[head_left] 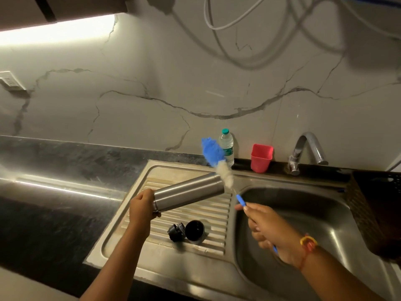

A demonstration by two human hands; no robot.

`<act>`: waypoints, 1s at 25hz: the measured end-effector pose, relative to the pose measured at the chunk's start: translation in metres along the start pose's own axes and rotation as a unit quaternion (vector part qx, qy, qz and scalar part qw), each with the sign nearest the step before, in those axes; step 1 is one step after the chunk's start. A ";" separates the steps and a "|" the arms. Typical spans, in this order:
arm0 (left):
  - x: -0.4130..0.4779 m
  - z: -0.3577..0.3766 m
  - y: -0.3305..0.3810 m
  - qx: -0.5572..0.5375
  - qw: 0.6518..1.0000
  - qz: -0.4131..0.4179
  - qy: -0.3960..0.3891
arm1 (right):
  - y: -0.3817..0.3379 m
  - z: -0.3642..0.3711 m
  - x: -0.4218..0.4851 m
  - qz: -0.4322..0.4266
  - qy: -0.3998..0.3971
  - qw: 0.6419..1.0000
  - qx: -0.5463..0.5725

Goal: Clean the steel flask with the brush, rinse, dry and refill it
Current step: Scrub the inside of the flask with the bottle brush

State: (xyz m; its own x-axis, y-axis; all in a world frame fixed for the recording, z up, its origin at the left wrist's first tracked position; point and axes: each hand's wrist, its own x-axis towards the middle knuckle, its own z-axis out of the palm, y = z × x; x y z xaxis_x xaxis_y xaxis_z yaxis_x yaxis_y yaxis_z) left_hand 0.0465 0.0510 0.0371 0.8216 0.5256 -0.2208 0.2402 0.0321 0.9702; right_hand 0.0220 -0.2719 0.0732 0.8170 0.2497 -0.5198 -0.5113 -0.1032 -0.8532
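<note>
Saw veined marble wall [152,94] across whole upper half of frame, w/ loose cables looped at top right. Below it at left, dark stone counter [54,170] w/ a bright streak of light. Found steel sink [121,242] in lower centre: ribbed drainboard on its left, basin [314,213] on its right. Noted dark woven basket [373,203] at right edge, beside basin.

Spotted steel flask [188,192] mid-frame, in the air above upper part of drainboard, near-horizontal. Ran its long axis lower left to upper right, right end a bit raised & pointing twd wall and basin side. Couldn't tell which end was the mouth. Gripped at lower-left end by left hand [141,208], fingers curled round the barrel.

Noted brush [240,200] just right of flask, blurred. Ran its long axis from lower right up to upper left. Blue bristle tip topmost, overlapping the bottle; white bristles below it, just beside flask's upper-right end, touching or not unclear. Held by right hand [269,227] at lower right over basin, fingers wrapped round blue handle, handle end poking out below palm. Yellow-red band [308,242] on that wrist.

Along back ledge, L to R: clear water bottle [226,144] w/ green cap, upright; red cup [261,158]; chrome tap [303,148].

Low on drainboard: black cup lid [194,231] on its side, & black stopper [175,232] just left of it.
</note>
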 end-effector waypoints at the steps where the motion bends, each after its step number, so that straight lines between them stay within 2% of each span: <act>1: -0.002 0.004 -0.001 -0.010 1.000 -0.001 0.001 | -0.001 0.001 0.002 0.001 0.000 1.000 0.002; 5: 0.005 -0.001 0.009 -0.090 0.993 -0.033 0.075 | 0.009 0.009 -0.018 0.018 -0.029 0.999 0.018; 9: 0.007 0.007 -0.002 -0.086 0.994 -0.050 0.048 | -0.012 0.011 -0.004 -0.006 -0.022 1.000 -0.005; 13: 0.015 -0.003 -0.008 -0.124 0.982 -0.095 0.104 | -0.011 0.007 -0.010 -0.004 -0.040 0.999 -0.031; 17: 0.014 -0.001 -0.011 -0.126 0.985 -0.094 0.068 | -0.024 0.006 0.000 -0.004 -0.039 0.999 -0.029; 19: 0.013 0.002 -0.010 -0.134 0.982 -0.095 0.090 | -0.031 0.009 0.000 -0.008 -0.032 0.999 -0.040; 22: 0.020 -0.006 -0.005 -0.153 0.976 -0.093 0.127 | -0.025 0.014 -0.012 -0.002 -0.061 0.998 -0.032; 25: 0.014 -0.002 -0.009 -0.136 0.983 -0.084 0.088 | -0.038 0.013 -0.001 0.018 -0.064 0.998 0.020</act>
State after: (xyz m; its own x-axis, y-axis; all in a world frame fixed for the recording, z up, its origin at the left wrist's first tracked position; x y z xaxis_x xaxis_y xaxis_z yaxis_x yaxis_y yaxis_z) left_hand 0.0548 0.0598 0.0252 0.6746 0.6308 -0.3835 0.1984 0.3455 0.9172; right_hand 0.0370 -0.2559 0.1066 0.7585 0.3685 -0.5375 -0.5517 -0.0758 -0.8306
